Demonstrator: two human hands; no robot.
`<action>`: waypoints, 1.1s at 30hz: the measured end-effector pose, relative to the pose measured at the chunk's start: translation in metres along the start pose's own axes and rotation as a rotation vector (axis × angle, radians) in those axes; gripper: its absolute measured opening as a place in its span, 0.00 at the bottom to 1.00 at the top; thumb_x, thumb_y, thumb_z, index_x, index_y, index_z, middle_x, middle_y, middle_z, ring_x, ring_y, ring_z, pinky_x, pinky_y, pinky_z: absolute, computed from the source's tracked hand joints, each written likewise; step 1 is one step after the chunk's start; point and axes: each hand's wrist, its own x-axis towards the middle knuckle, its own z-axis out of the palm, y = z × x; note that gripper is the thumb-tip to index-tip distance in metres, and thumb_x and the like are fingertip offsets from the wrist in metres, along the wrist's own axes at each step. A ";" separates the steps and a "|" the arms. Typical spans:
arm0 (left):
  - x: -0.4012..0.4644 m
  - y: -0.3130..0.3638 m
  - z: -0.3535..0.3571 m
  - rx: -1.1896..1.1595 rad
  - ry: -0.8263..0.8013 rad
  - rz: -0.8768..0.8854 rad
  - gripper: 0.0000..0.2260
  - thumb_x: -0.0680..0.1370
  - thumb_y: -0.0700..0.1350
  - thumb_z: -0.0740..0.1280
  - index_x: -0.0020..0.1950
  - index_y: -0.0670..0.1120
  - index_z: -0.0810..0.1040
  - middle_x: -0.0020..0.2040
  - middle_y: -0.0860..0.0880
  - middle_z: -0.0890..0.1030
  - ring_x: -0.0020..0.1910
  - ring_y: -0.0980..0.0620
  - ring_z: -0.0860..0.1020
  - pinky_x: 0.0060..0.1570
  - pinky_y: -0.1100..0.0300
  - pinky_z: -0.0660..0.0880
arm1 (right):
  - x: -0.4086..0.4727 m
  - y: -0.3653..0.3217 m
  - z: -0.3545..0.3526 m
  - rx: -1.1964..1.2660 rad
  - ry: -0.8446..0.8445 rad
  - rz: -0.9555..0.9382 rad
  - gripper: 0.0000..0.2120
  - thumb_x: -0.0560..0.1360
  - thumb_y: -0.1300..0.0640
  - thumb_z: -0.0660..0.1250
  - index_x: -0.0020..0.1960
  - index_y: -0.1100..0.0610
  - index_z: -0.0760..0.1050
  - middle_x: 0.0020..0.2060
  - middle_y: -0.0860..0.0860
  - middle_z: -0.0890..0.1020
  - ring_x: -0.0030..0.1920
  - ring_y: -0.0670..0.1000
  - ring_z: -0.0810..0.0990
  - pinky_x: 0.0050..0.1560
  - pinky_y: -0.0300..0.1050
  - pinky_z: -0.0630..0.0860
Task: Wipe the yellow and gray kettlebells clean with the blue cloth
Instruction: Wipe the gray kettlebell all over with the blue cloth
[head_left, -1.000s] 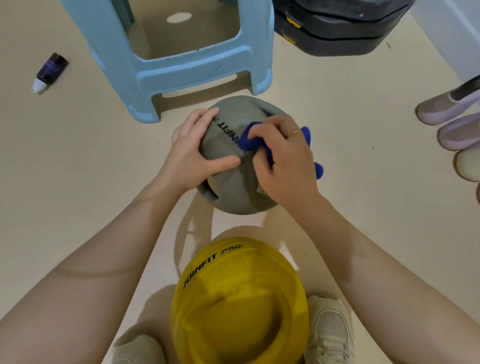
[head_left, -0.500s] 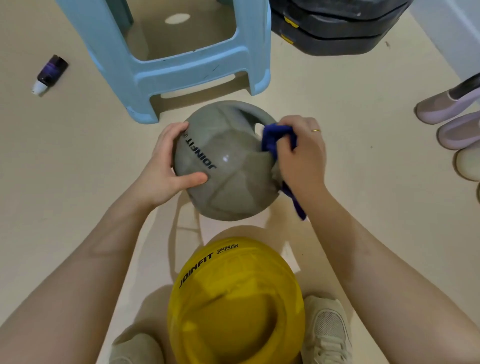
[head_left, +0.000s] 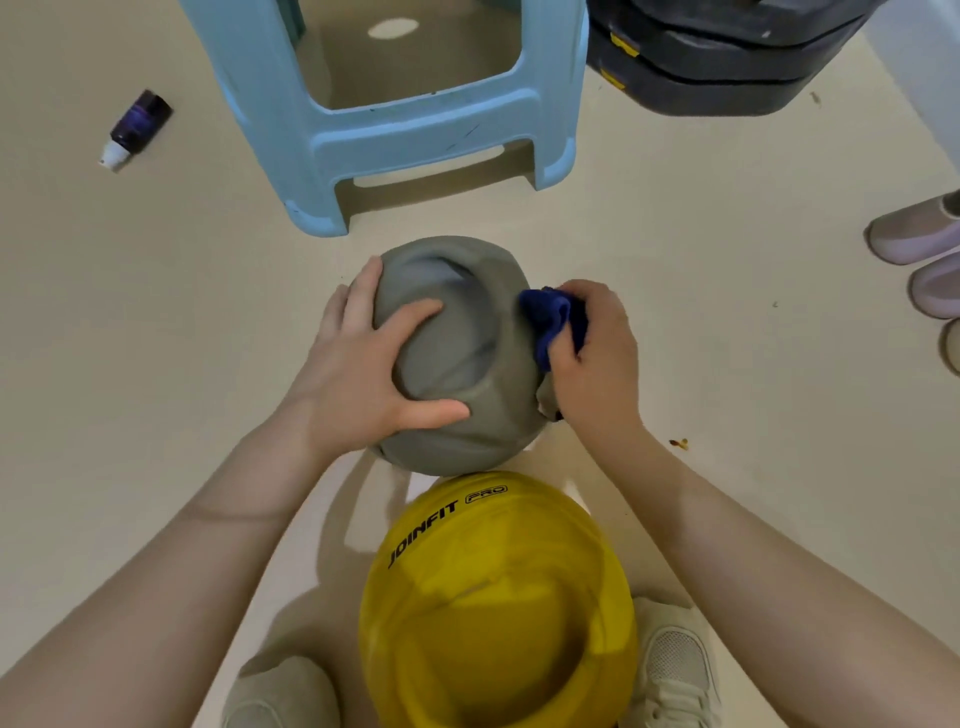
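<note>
head view. the gray kettlebell (head_left: 457, 364), a rounded, matte, soft-looking body with a recessed handle opening on top, sits on the smooth beige floor (head_left: 156, 322) near the middle of the view, just in front of a light blue plastic stool (head_left: 415, 135). the left hand (head_left: 363, 364) grips its left side, fingers curled over the upper rim and thumb laid across the near face. the right hand (head_left: 592, 364) is closed around the bunched blue cloth (head_left: 550, 322), a plush dark-blue fabric, and presses it to the kettlebell's right flank. the yellow kettlebell (head_left: 498, 597), glossy, dome-shaped and printed "joinfit pro" in black, stands close behind the gray one, toward the near edge of the floor, between two pale mesh shoes (head_left: 675, 670). a small dark bottle (head_left: 136, 127) with a white cap lies on its side toward the far left of the floor. stacked black weight plates (head_left: 727, 62) occupy the far right corner; pale lilac slippers (head_left: 919, 239) line the right edge.
</note>
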 end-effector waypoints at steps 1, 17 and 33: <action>0.002 0.000 -0.002 0.002 -0.010 -0.009 0.47 0.53 0.74 0.61 0.71 0.61 0.63 0.77 0.45 0.43 0.75 0.41 0.45 0.73 0.46 0.50 | -0.005 -0.006 0.000 -0.031 0.000 -0.107 0.11 0.74 0.60 0.61 0.56 0.57 0.73 0.53 0.56 0.76 0.48 0.49 0.74 0.45 0.34 0.71; 0.003 -0.012 -0.001 -0.045 -0.002 0.093 0.46 0.57 0.76 0.60 0.72 0.59 0.62 0.77 0.42 0.43 0.75 0.41 0.43 0.73 0.42 0.49 | 0.029 -0.035 0.004 -0.196 -0.303 -0.445 0.11 0.73 0.54 0.60 0.51 0.51 0.79 0.46 0.51 0.77 0.43 0.51 0.76 0.38 0.44 0.72; 0.049 0.039 -0.005 -0.043 0.312 -0.006 0.17 0.77 0.56 0.62 0.64 0.53 0.75 0.77 0.46 0.55 0.74 0.41 0.53 0.73 0.45 0.52 | 0.038 0.026 -0.010 0.079 -0.155 0.526 0.08 0.73 0.61 0.57 0.38 0.51 0.69 0.34 0.47 0.75 0.38 0.51 0.73 0.37 0.42 0.69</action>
